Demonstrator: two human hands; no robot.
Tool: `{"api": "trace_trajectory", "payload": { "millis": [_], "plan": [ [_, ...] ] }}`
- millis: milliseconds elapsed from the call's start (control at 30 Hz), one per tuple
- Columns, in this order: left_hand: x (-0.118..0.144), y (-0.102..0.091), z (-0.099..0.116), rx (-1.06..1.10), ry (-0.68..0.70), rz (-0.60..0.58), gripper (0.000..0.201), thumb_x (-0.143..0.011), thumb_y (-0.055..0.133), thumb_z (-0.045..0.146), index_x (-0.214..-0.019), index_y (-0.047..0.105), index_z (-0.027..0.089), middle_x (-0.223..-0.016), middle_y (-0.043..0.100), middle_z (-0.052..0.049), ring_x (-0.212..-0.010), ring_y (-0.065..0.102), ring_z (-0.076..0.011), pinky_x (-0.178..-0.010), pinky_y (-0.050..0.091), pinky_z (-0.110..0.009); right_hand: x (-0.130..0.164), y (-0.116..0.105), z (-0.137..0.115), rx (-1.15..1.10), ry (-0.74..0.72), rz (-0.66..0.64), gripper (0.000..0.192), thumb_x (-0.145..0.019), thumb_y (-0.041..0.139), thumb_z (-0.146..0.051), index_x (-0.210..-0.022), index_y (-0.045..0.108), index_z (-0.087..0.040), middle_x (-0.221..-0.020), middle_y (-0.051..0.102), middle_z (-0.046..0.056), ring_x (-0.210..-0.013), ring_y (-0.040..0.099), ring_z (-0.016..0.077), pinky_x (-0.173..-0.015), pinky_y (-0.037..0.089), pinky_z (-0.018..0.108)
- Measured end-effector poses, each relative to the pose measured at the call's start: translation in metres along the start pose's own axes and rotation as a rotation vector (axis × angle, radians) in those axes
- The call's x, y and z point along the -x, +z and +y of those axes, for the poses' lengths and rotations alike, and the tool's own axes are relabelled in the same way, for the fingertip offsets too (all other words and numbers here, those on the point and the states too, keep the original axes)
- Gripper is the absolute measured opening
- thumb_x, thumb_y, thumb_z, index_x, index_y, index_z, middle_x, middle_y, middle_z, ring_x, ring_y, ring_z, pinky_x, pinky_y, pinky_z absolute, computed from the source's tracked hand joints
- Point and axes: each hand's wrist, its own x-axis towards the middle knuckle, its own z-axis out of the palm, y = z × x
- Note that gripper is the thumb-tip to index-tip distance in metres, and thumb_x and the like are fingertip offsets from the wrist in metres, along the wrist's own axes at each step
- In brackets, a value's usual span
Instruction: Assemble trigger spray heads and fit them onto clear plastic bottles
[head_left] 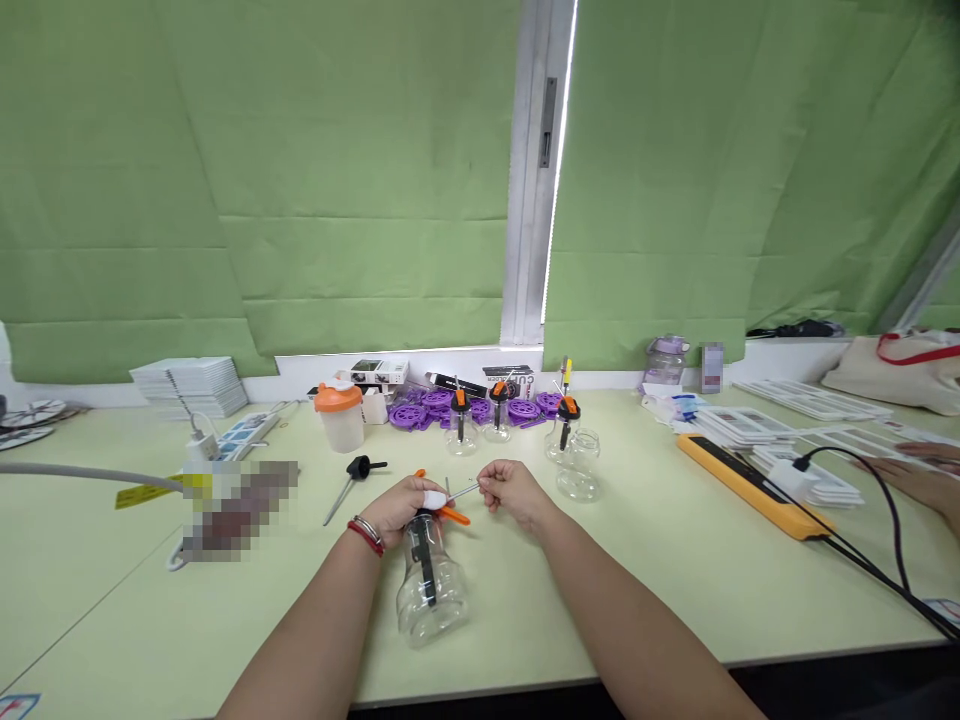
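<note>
A clear bottle (pixel 433 595) with a black stem inside leans slightly on the table, an orange lever (pixel 454 515) at its top. My left hand (pixel 401 508) is closed around the bottle's top, where a white piece (pixel 435 499) shows by the thumb. Pinched in the fingers of my right hand (pixel 514 494) is a thin metal rod (pixel 466 490), its other end reaching the white piece. Left of my hands lies a loose black cap with a stem (pixel 360 468). An open clear jar (pixel 579 478) stands beyond my right hand.
Several bottles with black and orange tops (pixel 460 428) stand behind, before purple plastic parts (pixel 420 408). An orange-lidded cup (pixel 341 415) is back left. A yellow power strip (pixel 750 485) with cables lies right, near another person's hands (pixel 900 475).
</note>
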Motion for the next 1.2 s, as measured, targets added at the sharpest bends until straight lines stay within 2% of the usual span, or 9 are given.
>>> {"api": "trace_trajectory", "payload": {
  "millis": [133,300,467,533,600,700,800,967,1200],
  "plan": [
    [-0.001,-0.001,0.000,0.024,0.017,0.008,0.026,-0.058,0.074,0.027,-0.077,0.070,0.009,-0.059,0.064,-0.005,-0.047,0.055,-0.0131,-0.048,0.046,-0.026,0.002,0.002,-0.003,-0.010,0.051,-0.001,0.021,-0.072,0.066,-0.032,-0.068,0.056,-0.014,-0.055,0.058,-0.002,-0.042,0.052,0.0080,-0.041,0.042,0.021],
    [-0.002,-0.001,-0.001,0.019,0.002,-0.013,0.026,-0.059,0.074,0.027,-0.077,0.070,0.009,-0.057,0.063,-0.005,-0.046,0.055,-0.0131,-0.047,0.045,-0.026,0.004,0.009,-0.002,0.151,0.112,-0.005,0.024,-0.077,0.061,-0.034,-0.064,0.053,-0.015,-0.046,0.052,-0.004,-0.031,0.038,0.0050,-0.032,0.026,0.019],
    [-0.001,0.000,-0.001,0.025,0.008,-0.010,0.025,-0.060,0.074,0.027,-0.076,0.070,0.009,-0.056,0.063,-0.005,-0.045,0.055,-0.0132,-0.047,0.045,-0.026,0.000,-0.004,-0.004,0.111,-0.027,0.028,0.014,-0.070,0.066,-0.027,-0.073,0.060,-0.015,-0.053,0.054,-0.004,-0.045,0.048,0.0083,-0.046,0.040,0.022],
    [0.000,-0.002,0.000,0.030,0.015,-0.003,0.024,-0.059,0.074,0.026,-0.075,0.070,0.009,-0.056,0.063,-0.005,-0.046,0.055,-0.0132,-0.048,0.045,-0.026,-0.003,-0.013,-0.004,0.248,-0.051,0.119,0.011,-0.074,0.061,-0.025,-0.077,0.064,-0.016,-0.056,0.057,-0.002,-0.051,0.052,0.0113,-0.053,0.043,0.025],
    [0.001,-0.004,0.002,0.050,0.041,0.002,0.023,-0.059,0.074,0.025,-0.075,0.070,0.009,-0.058,0.063,-0.005,-0.047,0.056,-0.0135,-0.048,0.045,-0.026,-0.005,-0.020,-0.004,0.548,-0.126,0.171,0.012,-0.077,0.056,-0.020,-0.079,0.067,-0.017,-0.070,0.064,0.003,-0.064,0.058,0.0147,-0.061,0.043,0.026],
    [0.002,-0.008,0.005,0.085,0.074,0.014,0.023,-0.059,0.073,0.024,-0.076,0.070,0.009,-0.063,0.066,-0.006,-0.049,0.058,-0.0144,-0.050,0.047,-0.027,-0.004,-0.019,-0.005,1.094,-0.257,0.094,0.021,-0.076,0.053,-0.009,-0.081,0.071,-0.019,-0.093,0.068,0.007,-0.087,0.059,0.0184,-0.072,0.039,0.027],
    [0.004,-0.011,0.008,0.092,0.070,0.060,0.020,-0.060,0.072,0.023,-0.076,0.069,0.010,-0.061,0.066,-0.006,-0.047,0.058,-0.0145,-0.050,0.047,-0.027,-0.002,-0.009,-0.005,1.397,-0.268,0.012,0.025,-0.074,0.053,-0.005,-0.084,0.071,-0.019,-0.087,0.069,0.008,-0.086,0.058,0.0199,-0.071,0.034,0.027],
    [0.004,-0.015,0.009,0.095,0.074,0.116,0.016,-0.063,0.069,0.022,-0.074,0.068,0.011,-0.053,0.063,-0.004,-0.045,0.059,-0.0162,-0.047,0.045,-0.027,-0.001,0.005,-0.004,1.488,-0.278,-0.009,0.021,-0.071,0.054,-0.002,-0.078,0.068,-0.016,-0.073,0.068,0.009,-0.075,0.057,0.0199,-0.066,0.028,0.029],
    [-0.002,-0.020,0.002,0.106,0.093,0.116,0.018,-0.063,0.070,0.023,-0.077,0.068,0.011,-0.059,0.066,-0.006,-0.046,0.060,-0.0167,-0.047,0.046,-0.027,-0.002,0.006,-0.001,1.531,-0.284,-0.021,0.022,-0.071,0.053,0.000,-0.072,0.067,-0.017,-0.077,0.069,0.009,-0.078,0.057,0.0199,-0.066,0.025,0.029]
  ]
}}
